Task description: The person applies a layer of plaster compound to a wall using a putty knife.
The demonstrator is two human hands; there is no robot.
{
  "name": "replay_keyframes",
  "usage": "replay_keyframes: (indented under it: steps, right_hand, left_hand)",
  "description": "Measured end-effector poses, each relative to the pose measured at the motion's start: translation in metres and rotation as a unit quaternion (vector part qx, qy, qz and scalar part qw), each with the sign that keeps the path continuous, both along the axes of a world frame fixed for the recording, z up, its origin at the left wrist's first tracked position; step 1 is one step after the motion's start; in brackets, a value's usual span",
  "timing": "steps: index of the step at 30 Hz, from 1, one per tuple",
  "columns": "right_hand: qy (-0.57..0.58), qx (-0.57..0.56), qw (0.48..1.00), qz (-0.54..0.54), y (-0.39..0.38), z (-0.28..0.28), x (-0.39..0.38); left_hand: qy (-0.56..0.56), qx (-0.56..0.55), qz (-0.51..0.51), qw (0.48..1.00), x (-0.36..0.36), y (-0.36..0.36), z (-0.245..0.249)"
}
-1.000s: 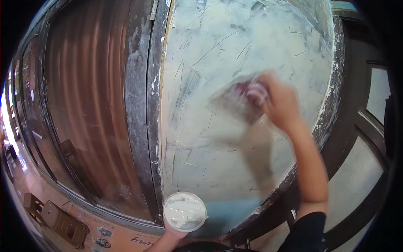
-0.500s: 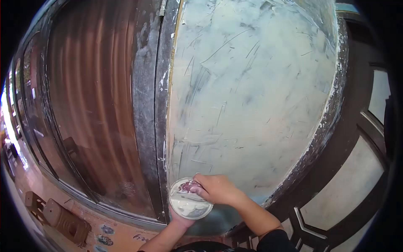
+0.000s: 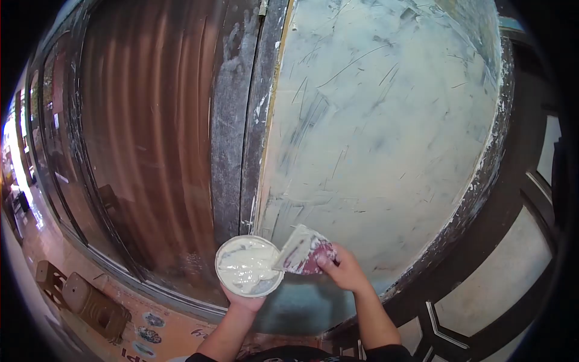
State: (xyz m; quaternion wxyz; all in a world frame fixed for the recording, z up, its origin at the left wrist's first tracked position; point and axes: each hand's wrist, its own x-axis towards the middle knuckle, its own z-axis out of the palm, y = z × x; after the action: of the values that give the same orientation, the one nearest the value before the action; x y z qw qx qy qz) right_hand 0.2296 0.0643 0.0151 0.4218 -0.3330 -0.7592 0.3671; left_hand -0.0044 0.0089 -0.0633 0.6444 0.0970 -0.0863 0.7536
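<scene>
My left hand (image 3: pixel 246 301) is wrapped round the underside of a round tub (image 3: pixel 224 282) and holds it up in front of the wall. Wet white putty (image 3: pixel 244 265) lies inside the tub, with streaks and ridges on top. My right hand (image 3: pixel 345 269) grips a putty knife (image 3: pixel 319 256) by its dark red part. The broad blade (image 3: pixel 297 246), smeared with putty, tilts beside the tub's right rim. Behind both hands stands a wall panel (image 3: pixel 386 151) coated in patchy white, with dark scratches and grey spots.
At left is a dark-framed glass panel (image 3: pixel 151 151) with brown curtain folds behind it. Brown plastic stools (image 3: pixel 93 301) stand at lower left on printed orange sheeting (image 3: pixel 181 323). A dark door (image 3: pixel 482 283) with pale panels is on the right.
The putty knife has come out of the tub to the right, its blade now showing. The tub has moved left and slightly up in view. The camera view has shifted a little.
</scene>
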Motion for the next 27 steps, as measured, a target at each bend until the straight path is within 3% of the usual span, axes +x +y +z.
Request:
replay_keyframes:
  steps: [2,3,6,8,12,14,16,18,19,22,24,26,27]
  right_hand:
    - [-0.010,0.059,0.998,-0.037,0.005,0.025,-0.015]
    - [-0.019,0.120,0.990,-0.075,0.008,0.042,-0.024]
    - [-0.011,0.167,0.979,-0.115,0.017,0.097,-0.057]
    - [-0.077,0.229,0.949,-0.204,0.026,0.119,-0.070]
    - [-0.036,0.197,0.948,-0.246,0.027,0.120,-0.044]
    - [0.066,0.158,0.970,-0.174,0.018,0.114,-0.036]
    - [0.053,0.157,0.973,-0.163,0.019,0.116,-0.048]
    - [-0.057,0.210,0.965,-0.150,0.021,0.127,-0.070]
    - [-0.108,0.205,0.953,-0.194,0.029,0.129,-0.074]
    - [-0.054,0.263,0.933,-0.241,0.034,0.119,-0.050]
    - [-0.073,0.208,0.943,-0.247,0.014,0.115,-0.037]
    - [-0.009,0.148,0.971,-0.187,0.004,0.100,-0.036]
    - [-0.010,0.189,0.968,-0.166,0.006,0.091,-0.048]
  left_hand:
    - [0.012,0.048,-0.001,0.999,-0.004,0.003,0.001]
    - [-0.041,-0.005,-0.022,0.999,-0.007,0.004,0.004]
    - [0.006,-0.005,-0.009,1.000,-0.009,0.005,0.000]
    - [-0.009,-0.014,-0.020,1.000,-0.008,0.001,-0.002]
    - [0.003,-0.012,-0.012,1.000,-0.012,-0.009,-0.014]
    - [0.033,-0.007,-0.007,0.999,-0.017,-0.010,-0.015]
    - [0.019,-0.026,-0.021,0.999,-0.019,-0.014,-0.022]
    - [-0.006,-0.025,-0.037,0.999,-0.020,-0.013,-0.028]
    - [0.011,-0.026,-0.039,0.999,-0.020,-0.013,-0.029]
    - [0.037,-0.027,-0.040,0.998,-0.024,-0.019,-0.032]
    - [0.038,-0.020,-0.034,0.998,-0.027,-0.019,-0.035]
    - [0.042,-0.019,-0.037,0.998,-0.032,-0.019,-0.043]
    - [0.041,-0.025,-0.036,0.998,-0.031,-0.020,-0.046]
